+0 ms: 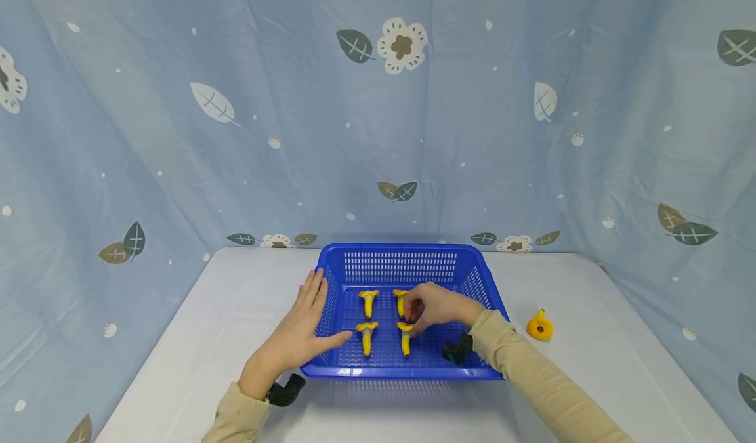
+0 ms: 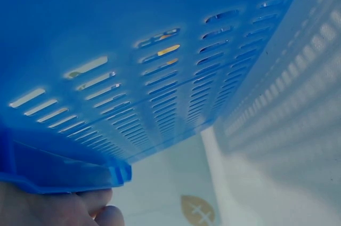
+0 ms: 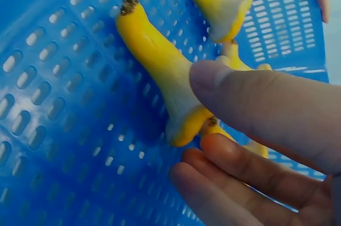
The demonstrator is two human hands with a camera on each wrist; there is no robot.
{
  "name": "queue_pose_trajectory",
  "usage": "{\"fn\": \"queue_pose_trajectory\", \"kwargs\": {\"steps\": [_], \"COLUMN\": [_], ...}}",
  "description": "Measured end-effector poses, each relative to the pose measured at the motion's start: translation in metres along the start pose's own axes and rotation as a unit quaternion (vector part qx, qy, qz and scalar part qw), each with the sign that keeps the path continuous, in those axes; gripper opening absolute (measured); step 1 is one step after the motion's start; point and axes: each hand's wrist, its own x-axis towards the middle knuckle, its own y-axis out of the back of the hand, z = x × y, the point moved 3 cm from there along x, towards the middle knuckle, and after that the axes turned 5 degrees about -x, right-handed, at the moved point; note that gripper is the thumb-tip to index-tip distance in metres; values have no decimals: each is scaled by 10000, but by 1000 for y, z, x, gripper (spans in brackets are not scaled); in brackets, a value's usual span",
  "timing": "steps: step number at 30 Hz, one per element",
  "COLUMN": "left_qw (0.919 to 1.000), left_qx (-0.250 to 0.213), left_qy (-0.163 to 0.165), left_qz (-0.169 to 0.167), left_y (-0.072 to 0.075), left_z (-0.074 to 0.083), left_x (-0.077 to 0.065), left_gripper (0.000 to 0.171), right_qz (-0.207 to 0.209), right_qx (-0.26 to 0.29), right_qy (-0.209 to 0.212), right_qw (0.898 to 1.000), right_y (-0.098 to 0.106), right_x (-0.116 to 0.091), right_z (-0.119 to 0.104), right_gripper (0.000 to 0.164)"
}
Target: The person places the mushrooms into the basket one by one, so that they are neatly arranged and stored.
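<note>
A blue plastic basket (image 1: 401, 372) holds several yellow chanterelle-like mushrooms in two rows. My right hand (image 1: 436, 304) reaches inside it, at the right-hand pair. In the right wrist view, the thumb (image 3: 256, 98) is at the cap end of the front right mushroom (image 3: 157, 61). The curled fingertips sit beyond that cap, apart from the thumb, and no mushroom is visibly lifted. Partly covered by this hand is the back right mushroom (image 1: 401, 304). My left hand (image 1: 301, 331) rests on the basket's left rim with straight fingers, its thumb extended over the inside.
Left of the right hand lie a back mushroom (image 1: 369, 304) and a front mushroom (image 1: 367, 338). Another yellow mushroom (image 1: 540, 326) stands cap down on the white table (image 1: 567, 285), right of the basket. A blue patterned curtain (image 1: 331, 134) hangs behind and at both sides.
</note>
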Motion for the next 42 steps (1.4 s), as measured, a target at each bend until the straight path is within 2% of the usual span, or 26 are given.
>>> {"fn": "queue_pose_trajectory", "kwargs": {"steps": [6, 11, 16, 21, 27, 31, 35, 38, 42], "left_qw": [10000, 10000, 10000, 9999, 10000, 10000, 10000, 10000, 9999], "left_qx": [-20, -47, -34, -28, -20, -24, -20, -20, 6], "left_qy": [-16, -44, -69, -80, -79, -65, -76, -93, -102], "left_qz": [-13, 2, 37, 55, 20, -11, -8, 19, 53], "left_y": [0, 0, 0, 0, 0, 1, 1, 1, 0], "left_z": [0, 0, 0, 0, -1, -1, 0, 0, -1], "left_x": [0, 0, 1, 0, 0, -1, -1, -1, -1], "left_gripper": [111, 111, 111, 110, 110, 110, 111, 111, 111], "right_qz": [182, 540, 889, 1450, 2082, 2459, 2794, 3011, 3351], "right_qx": [139, 159, 103, 75, 298, 668, 1265, 1631, 1764], "right_qy": [-60, 92, 56, 18, -157, 28, 184, 112, 74], "right_qw": [9997, 9984, 9960, 9894, 9775, 9670, 9516, 9395, 9255], "right_y": [6, 14, 21, 30, 40, 46, 56, 67, 79], "right_x": [-5, -10, -13, -20, -30, -36, -48, -60, -75], "right_z": [1, 0, 2, 3, 4, 3, -11, -23, -14], "right_gripper": [23, 17, 8, 5, 7, 9, 11, 13, 17]}}
